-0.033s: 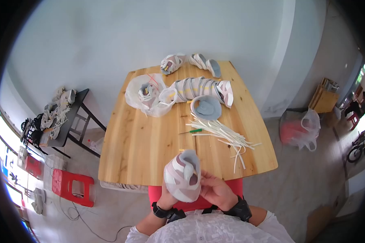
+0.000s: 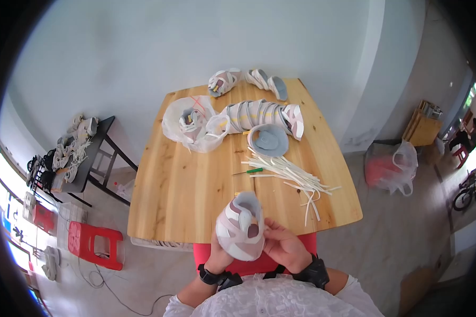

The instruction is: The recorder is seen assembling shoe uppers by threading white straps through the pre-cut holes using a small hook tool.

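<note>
A pink, white and grey shoe upper [image 2: 240,228] is held up just off the near edge of the table, its opening facing away and its rounded toe toward me. My left hand [image 2: 219,255] is closed round its left side and underside, with most of the fingers hidden behind it. At its right edge, my right hand [image 2: 285,245] pinches the material between thumb and fingers; whether a lace is in that pinch cannot be made out. Beyond the upper lie a green-handled awl [image 2: 251,171] and a loose bundle of white laces [image 2: 288,171].
On the wooden table [image 2: 185,195] are a row of nested shoe uppers [image 2: 254,115], a single upper [image 2: 268,140], a plastic bag [image 2: 173,122] holding an upper, and more uppers [image 2: 225,82] at the back. A red stool [image 2: 90,243] and a black table [image 2: 92,158] stand left.
The shoe upper has tipped slightly, showing more of its opening, and shifted a little to the right. Both hands keep their hold; the things on the table lie unchanged.
</note>
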A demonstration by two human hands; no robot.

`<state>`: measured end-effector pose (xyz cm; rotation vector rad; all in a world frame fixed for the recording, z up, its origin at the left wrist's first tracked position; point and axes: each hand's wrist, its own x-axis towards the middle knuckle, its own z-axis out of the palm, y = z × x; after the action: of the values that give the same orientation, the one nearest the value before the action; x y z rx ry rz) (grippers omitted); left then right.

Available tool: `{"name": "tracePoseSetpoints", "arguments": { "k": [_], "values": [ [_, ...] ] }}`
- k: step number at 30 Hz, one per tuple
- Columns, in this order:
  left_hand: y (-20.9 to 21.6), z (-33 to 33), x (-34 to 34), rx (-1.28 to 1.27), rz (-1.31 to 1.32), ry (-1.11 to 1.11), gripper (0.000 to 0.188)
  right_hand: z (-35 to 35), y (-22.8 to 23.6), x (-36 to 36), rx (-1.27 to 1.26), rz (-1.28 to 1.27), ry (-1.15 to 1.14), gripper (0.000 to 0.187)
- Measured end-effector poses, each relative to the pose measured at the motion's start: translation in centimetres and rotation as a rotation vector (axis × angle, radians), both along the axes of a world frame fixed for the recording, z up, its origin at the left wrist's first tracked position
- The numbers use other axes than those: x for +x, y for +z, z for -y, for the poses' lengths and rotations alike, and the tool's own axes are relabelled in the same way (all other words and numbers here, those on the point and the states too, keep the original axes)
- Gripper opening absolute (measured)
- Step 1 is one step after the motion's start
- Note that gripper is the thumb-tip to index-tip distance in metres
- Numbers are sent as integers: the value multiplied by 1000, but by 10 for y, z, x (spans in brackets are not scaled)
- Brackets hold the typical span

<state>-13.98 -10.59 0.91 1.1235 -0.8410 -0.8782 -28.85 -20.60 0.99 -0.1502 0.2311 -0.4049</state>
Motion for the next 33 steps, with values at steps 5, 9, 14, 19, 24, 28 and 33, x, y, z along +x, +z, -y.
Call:
{"name": "tracePoseSetpoints", "arguments": {
  "k": [5, 9, 14, 19, 24, 28, 33],
  "values": [
    [-10, 9, -9, -76, 62, -107, 68, 26, 5, 6, -30, -43, -281, 19],
    [6, 22, -9, -183, 92, -123, 66, 23, -1, 15, -387, -227, -325, 17],
    [-11, 22, 23, -102, -203, 139, 46, 51, 37, 8, -1289, -523, -147, 9],
    [-12, 24, 34, 15, -402, 267, 35, 125, 49, -11, -2325, -1228, -95, 17],
    [-22, 19, 36, 57, -241, 178, 41, 172, 37, 13, -2314, -1391, -145, 11],
    [-10, 17, 35, 32, -183, 31, 48, 184, 24, 18, -2295, -1387, -227, 12],
    [-7, 14, 32, 33, -200, 56, 46, 196, 42, 13, -1761, -1157, -360, 12]
  ]
}}
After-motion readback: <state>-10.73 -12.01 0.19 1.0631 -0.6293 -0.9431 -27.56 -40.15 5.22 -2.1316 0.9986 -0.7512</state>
